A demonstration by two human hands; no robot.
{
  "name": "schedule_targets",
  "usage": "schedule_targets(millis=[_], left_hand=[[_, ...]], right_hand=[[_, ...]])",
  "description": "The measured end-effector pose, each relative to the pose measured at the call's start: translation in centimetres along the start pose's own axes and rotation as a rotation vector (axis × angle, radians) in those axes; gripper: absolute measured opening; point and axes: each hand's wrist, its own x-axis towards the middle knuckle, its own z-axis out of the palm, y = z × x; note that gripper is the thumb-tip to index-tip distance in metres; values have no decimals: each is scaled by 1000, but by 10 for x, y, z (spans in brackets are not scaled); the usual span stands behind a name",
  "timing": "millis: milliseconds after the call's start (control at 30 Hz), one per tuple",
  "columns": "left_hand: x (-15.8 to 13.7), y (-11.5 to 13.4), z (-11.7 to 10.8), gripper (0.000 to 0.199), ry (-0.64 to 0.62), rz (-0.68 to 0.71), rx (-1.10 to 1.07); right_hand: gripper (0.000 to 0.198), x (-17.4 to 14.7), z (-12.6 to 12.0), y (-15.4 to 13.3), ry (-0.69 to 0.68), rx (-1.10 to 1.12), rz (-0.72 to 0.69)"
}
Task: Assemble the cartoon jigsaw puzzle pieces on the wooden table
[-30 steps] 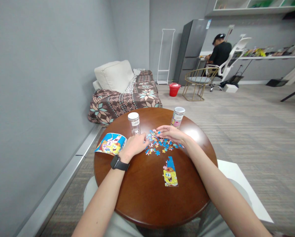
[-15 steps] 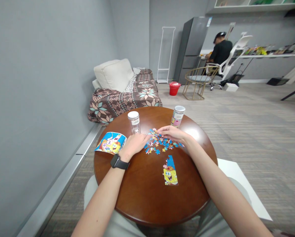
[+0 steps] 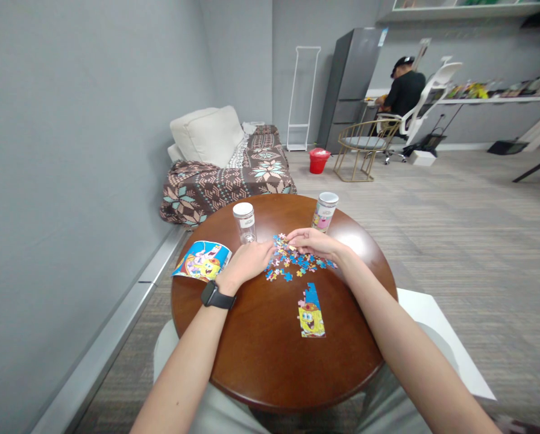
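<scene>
Blue-and-pink jigsaw pieces [image 3: 302,261] lay at curled fingers [image 3: 267,248] of left hand [image 3: 248,261] and right hand [image 3: 314,241]; grip on any piece unclear. Assembled puzzle strip [image 3: 311,317] lay nearer body on brown counter [image 3: 261,358], long axis near-to-far, right hand closer.

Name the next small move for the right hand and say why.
Probably the right hand should lift one piece from the loose puzzle pieces toward the joined section: it reaches in among them, and that section's left edge looks uneven, with exposed tabs. Whether the hand holds one is too small to tell.
</scene>
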Motion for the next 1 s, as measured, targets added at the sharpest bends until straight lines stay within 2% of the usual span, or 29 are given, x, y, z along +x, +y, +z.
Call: schedule_targets(millis=[167,333,533,733,900,1000], left_hand=[[0,-2,1,23,-22,69,14],[0,-1,1,36,-14,52,-10],[0,1,1,34,-30,59,-4],[0,0,0,34,-38,51,-15],[0,-1,1,35,-23,74,-1],[0,0,2,35,-34,62,1]], right_hand=[[19,-1,1,-1,-26,-21,6],[24,-4,4,-4,-48,9,-4],[29,-4,3,-3,-67,-3,-10],[44,-3,-1,0,-102,26,-23],[35,-5,2,-2,-49,42,-14],[34,-5,2,-2,-71,38,-38]])
